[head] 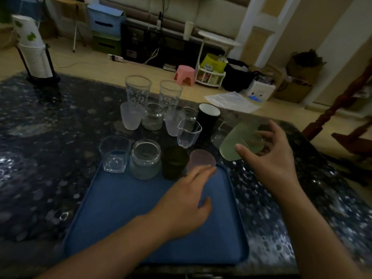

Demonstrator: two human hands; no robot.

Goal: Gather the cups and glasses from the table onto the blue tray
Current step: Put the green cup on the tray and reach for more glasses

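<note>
blue tray [128, 218] on a dark speckled worktop [50, 148]. pale green cup [237, 143], pink frosted cup [201, 160], dark green cup [174, 162], black cup [207, 121] with white inside, clear glasses with white dots [137, 91].

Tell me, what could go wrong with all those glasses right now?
The right hand holds the green cup tilted, right beside a clear glass and the black cup; it might knock them. The left hand reaches by the pink cup at the blue tray's far edge and could tip it. The table glasses stand crowded, so bumping one could topple others.
</note>
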